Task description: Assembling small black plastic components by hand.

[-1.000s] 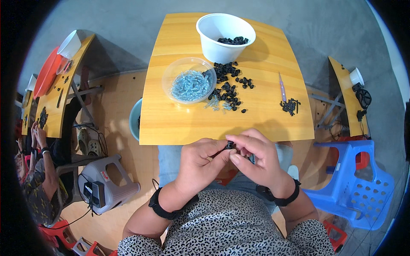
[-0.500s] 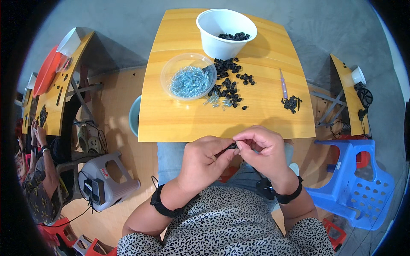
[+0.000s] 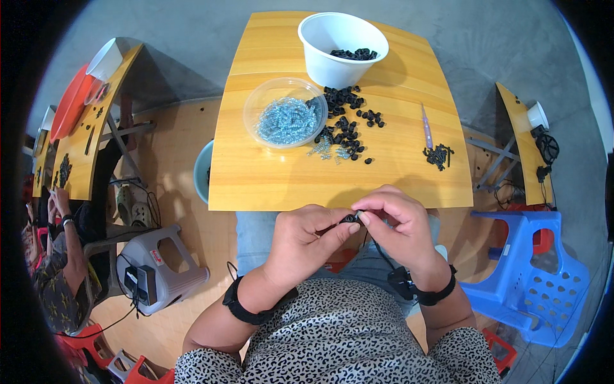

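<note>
My left hand and my right hand meet just off the table's near edge. Between the left thumb and fingers sits a small black plastic part. The right thumb and forefinger pinch at its right end; whether they grip a second piece is too small to tell. Beyond the hands, loose black plastic pieces lie scattered on the wooden table. A clear round tub beside them holds bluish metal springs, and several springs lie loose at its near side.
A white bowl with black pieces stands at the back. To the right lie a purple-handled pointed tool and a pile of thin black parts. A blue plastic stool is at right, a grey stool at left. Another person works farther left.
The fingertips have shifted slightly around the black part, and more of it shows between them. Both hands stay at nearly the same place.
</note>
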Motion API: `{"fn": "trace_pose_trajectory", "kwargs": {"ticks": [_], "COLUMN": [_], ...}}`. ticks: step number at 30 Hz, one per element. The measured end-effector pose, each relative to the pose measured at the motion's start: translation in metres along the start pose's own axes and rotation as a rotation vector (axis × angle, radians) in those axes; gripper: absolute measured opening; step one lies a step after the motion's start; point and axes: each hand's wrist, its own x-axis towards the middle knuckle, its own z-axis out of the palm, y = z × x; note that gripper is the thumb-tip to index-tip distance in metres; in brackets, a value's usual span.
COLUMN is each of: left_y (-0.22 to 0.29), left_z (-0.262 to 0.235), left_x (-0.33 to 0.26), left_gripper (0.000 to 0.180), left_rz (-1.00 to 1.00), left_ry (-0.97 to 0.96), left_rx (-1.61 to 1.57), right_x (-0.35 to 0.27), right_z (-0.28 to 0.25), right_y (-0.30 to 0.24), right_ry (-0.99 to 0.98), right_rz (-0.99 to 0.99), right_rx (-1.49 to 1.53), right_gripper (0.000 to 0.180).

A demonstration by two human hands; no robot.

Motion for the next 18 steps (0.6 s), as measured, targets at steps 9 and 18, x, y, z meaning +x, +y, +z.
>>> {"fn": "trace_pose_trajectory", "kwargs": {"ticks": [9,18], "left_y": [0.0004,0.0032], "left_z": [-0.0012,-0.0023], "left_x": [-0.0017,-0.0008], "left_gripper": [0.022,0.02], "left_rz": [-0.086,-0.098], "left_ry": [-0.04,-0.045], "left_rx": [-0.049,-0.05], "right_x": [0.0003,-0.0002], "right_z": [0.0068,0.0086], "right_y": [-0.0008,-0.0059], "right_ry": [0.049,0.067], "right_rz": [-0.086,-0.127], "right_rx": [0.042,-0.03], "right_gripper": [0.017,0.017]}}
